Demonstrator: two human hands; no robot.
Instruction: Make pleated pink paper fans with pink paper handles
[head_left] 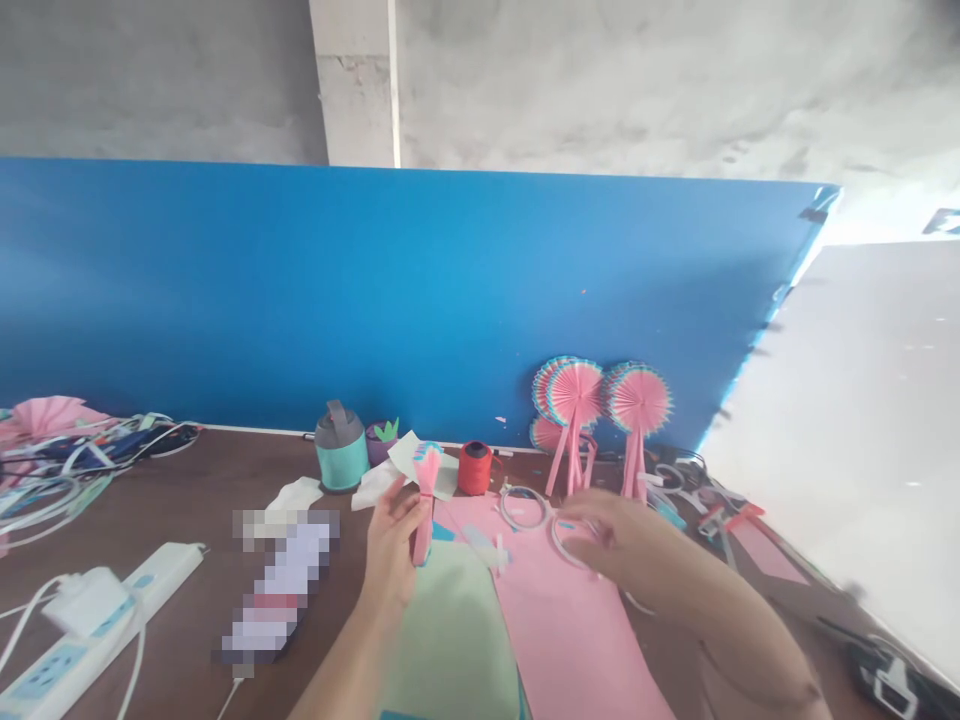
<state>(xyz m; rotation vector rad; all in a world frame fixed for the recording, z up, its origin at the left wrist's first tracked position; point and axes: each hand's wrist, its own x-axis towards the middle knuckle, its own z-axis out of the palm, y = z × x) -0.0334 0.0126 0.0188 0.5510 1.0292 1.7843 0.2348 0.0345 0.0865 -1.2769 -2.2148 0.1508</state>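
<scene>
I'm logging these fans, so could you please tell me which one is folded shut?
The pink fan in the left hand; the other fans, before the blue panel, are spread open.

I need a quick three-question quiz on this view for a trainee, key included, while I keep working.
1. Which hand holds the folded pink fan?
2. True or false: the red spool stands to the left of the open pink fans in the picture.
3. Of the two white loops, the left one lies over which thing?
A) the green sheet
B) the pink sheet
C) the power strip

Key: 1. the left hand; 2. true; 3. B
</scene>
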